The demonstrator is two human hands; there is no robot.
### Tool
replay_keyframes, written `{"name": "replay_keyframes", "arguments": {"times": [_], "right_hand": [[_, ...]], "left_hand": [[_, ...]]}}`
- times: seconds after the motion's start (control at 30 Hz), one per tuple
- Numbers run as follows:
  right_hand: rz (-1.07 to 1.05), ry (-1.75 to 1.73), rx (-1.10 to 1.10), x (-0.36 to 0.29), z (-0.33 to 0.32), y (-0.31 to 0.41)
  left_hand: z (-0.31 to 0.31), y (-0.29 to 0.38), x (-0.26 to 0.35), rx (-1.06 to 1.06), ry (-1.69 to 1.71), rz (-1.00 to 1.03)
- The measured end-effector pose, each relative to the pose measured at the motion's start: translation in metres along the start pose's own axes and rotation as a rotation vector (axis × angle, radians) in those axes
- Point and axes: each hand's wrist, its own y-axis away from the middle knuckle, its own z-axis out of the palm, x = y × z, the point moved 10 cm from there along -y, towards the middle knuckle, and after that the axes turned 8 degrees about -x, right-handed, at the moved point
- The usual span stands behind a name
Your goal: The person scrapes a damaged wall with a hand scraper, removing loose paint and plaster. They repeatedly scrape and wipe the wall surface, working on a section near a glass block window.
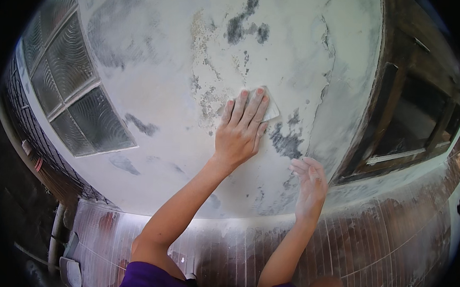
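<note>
My left hand [240, 124] lies flat on the plastered wall [170, 89], fingers pointing up. Beneath its fingers is a pale, dusty sheet that looks like sandpaper [272, 111], pressed against the surface; most of it is hidden. White dust coats the fingers. My right hand [312, 183] is raised near the wall, lower and to the right, with loosely bent fingers and nothing visible in it. Dark grey patches [286, 140] and rough, pitted plaster [205, 87] surround the left hand. A thin crack [319, 101] runs down the wall on the right.
A window with patterned glass [69, 76] is on the left, and a dark wooden frame [395, 113] on the right. White dust covers the brown floor [232, 256]. A broom [52, 177] and what looks like a dustpan [71, 273] are at the left edge.
</note>
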Motion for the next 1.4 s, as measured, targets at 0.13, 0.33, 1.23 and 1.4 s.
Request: {"name": "replay_keyframes", "arguments": {"times": [0.13,0.33,1.23,1.4], "right_hand": [[-0.011,-0.005,-0.022,-0.009,0.007,0.000],[-0.049,-0.009,-0.003,-0.005,0.014,-0.006],[-0.614,0.665,0.054,-0.072,0.111,-0.021],[-0.919,1.260,0.341,-0.120,0.176,-0.095]], "left_hand": [[-0.010,0.003,-0.006,-0.004,-0.061,0.106],[-0.059,-0.128,-0.061,0.277,-0.013,0.016],[-0.002,0.262,-0.027,-0.798,0.660,0.353],[-0.014,0.254,-0.034,-0.838,0.820,0.247]]}}
